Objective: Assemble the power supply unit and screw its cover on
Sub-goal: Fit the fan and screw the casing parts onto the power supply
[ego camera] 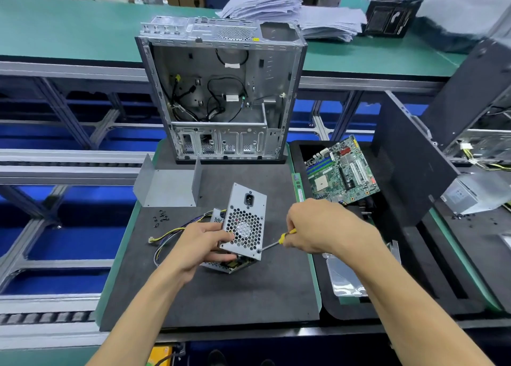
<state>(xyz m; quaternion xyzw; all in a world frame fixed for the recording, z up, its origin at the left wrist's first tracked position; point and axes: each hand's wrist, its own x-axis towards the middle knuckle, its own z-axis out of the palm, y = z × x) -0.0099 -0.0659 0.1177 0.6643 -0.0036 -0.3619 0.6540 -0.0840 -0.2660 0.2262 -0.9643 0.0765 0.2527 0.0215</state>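
Two hands work: our left hand (203, 245) grips the PSU (244, 227), tilted above the counter (249, 296); our right hand (318, 227) pinches a screwdriver (276, 242) at its lower corner. We judge it stiff, fairly heavy, sharp-edged; hold the solid sides.

Your one head camera is looking forward and down, sitting close over the black mat (193, 296), taking in the open computer case (221, 89) beyond.
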